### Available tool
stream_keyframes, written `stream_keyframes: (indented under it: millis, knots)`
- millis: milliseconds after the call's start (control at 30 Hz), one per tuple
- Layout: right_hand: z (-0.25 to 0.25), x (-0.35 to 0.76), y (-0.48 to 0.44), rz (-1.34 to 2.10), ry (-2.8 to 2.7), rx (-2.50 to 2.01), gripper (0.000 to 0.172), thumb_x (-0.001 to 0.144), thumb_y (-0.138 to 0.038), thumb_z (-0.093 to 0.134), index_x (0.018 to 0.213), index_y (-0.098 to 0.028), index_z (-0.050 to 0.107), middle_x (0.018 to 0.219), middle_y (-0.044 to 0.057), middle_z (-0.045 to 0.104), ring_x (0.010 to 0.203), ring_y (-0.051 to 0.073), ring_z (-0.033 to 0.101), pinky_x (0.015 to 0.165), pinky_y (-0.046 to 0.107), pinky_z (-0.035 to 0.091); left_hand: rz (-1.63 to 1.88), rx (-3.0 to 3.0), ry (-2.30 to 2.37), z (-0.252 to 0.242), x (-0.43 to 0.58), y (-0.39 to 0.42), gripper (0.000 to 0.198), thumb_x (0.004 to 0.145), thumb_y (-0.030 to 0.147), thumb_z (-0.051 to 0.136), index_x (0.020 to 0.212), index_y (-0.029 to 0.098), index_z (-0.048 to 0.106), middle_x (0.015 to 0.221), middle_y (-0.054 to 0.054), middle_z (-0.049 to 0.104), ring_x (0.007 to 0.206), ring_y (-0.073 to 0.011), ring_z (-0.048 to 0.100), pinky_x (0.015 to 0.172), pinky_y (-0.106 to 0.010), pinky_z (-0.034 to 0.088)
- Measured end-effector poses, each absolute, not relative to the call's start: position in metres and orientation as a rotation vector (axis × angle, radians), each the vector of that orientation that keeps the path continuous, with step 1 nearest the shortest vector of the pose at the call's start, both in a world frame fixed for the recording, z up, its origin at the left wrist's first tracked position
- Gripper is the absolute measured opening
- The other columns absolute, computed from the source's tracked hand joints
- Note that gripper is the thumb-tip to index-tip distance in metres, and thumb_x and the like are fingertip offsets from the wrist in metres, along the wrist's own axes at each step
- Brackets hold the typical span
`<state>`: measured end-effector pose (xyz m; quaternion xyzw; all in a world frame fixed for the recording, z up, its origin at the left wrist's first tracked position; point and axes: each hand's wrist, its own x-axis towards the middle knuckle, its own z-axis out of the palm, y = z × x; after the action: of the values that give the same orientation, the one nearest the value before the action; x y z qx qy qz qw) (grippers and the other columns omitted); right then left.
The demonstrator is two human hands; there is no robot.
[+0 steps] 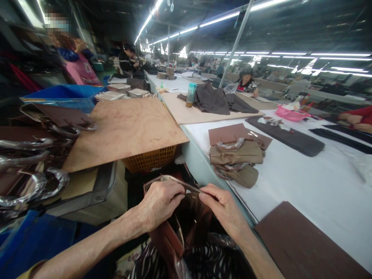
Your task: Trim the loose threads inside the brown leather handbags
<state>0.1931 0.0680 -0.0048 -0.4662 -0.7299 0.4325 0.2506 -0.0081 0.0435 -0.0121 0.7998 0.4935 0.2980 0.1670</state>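
A brown handbag (170,238) rests on my lap, its mouth turned up toward me. My left hand (162,203) pinches the bag's top edge between thumb and fingers. On the same edge, further right, my right hand (219,201) also has thumb and fingers closed. The rim runs taut between the two hands, and part of the dark inside shows below it. The bag's lower part lies against patterned black and white cloth. Clear plastic wrap shows near its bottom.
At right, a white table (293,174) bears olive-brown bags (236,155) and a brown sheet (314,240). A plywood board (130,128) lies over a yellow basket (151,159). Bags with wrapped handles (37,186) crowd the left. Other people work further off.
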Motion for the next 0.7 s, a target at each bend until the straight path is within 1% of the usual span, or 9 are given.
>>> stream_keyframes:
  millis: [100,167,267,333,400,500,700]
  knots:
    - [-0.006,0.195,0.067,1.096,-2.038,-1.245,0.025,0.088,-0.03,0.045,0.073,-0.017,0.059,0.071,-0.003,0.046,0.068,0.011,0.047,0.062,0.023,0.034,0.934,2.329,1.49,-0.012,-0.01,0.046,0.017,0.081,0.011,0.045,0.074,0.017,0.06,0.076,-0.002,0.059,0.074,-0.0147,0.051,0.068,-0.027,0.041]
    - [-0.006,0.196,0.066,1.077,-2.052,-1.235,0.025,0.088,-0.031,0.044,0.073,-0.017,0.059,0.071,-0.002,0.045,0.067,0.012,0.047,0.062,0.023,0.035,0.959,2.345,1.565,-0.011,-0.01,0.049,0.016,0.079,0.011,0.047,0.069,0.017,0.058,0.078,-0.003,0.057,0.077,-0.0162,0.049,0.07,-0.029,0.04]
    - [-0.004,0.196,0.065,1.059,-2.066,-1.224,0.025,0.088,-0.031,0.044,0.073,-0.017,0.059,0.071,-0.002,0.045,0.067,0.012,0.047,0.061,0.023,0.035,1.015,2.33,1.565,-0.011,-0.011,0.054,0.013,0.075,0.011,0.05,0.067,0.017,0.057,0.098,-0.003,0.058,0.094,-0.019,0.047,0.082,-0.034,0.039]
    - [-0.004,0.196,0.065,1.046,-2.082,-1.226,0.025,0.088,-0.03,0.044,0.074,-0.017,0.059,0.071,-0.002,0.046,0.067,0.012,0.046,0.061,0.024,0.035,1.02,2.296,1.53,-0.013,-0.011,0.057,0.013,0.074,0.009,0.05,0.066,0.017,0.056,0.104,-0.003,0.058,0.1,-0.0192,0.046,0.088,-0.035,0.037]
    - [-0.005,0.196,0.065,1.028,-2.091,-1.236,0.024,0.088,-0.03,0.044,0.076,-0.017,0.06,0.071,-0.001,0.047,0.067,0.012,0.047,0.062,0.024,0.036,0.978,2.258,1.508,-0.015,-0.011,0.06,0.013,0.074,0.007,0.05,0.066,0.017,0.054,0.098,-0.002,0.06,0.096,-0.0176,0.048,0.087,-0.033,0.037]
    - [-0.006,0.197,0.065,1.002,-2.095,-1.253,0.023,0.088,-0.03,0.043,0.078,-0.017,0.06,0.074,0.0,0.049,0.07,0.014,0.048,0.064,0.024,0.037,0.874,2.229,1.508,-0.016,-0.012,0.062,0.012,0.074,0.007,0.048,0.067,0.017,0.051,0.085,-0.001,0.06,0.084,-0.0152,0.05,0.08,-0.029,0.039]
    - [-0.009,0.199,0.067,0.948,-2.138,-1.269,0.021,0.089,-0.027,0.041,0.078,-0.017,0.057,0.073,-0.001,0.046,0.069,0.013,0.048,0.063,0.024,0.036,0.704,2.308,1.541,-0.009,-0.009,0.066,0.012,0.078,0.01,0.045,0.069,0.016,0.05,0.078,-0.001,0.057,0.076,-0.015,0.048,0.074,-0.028,0.038]
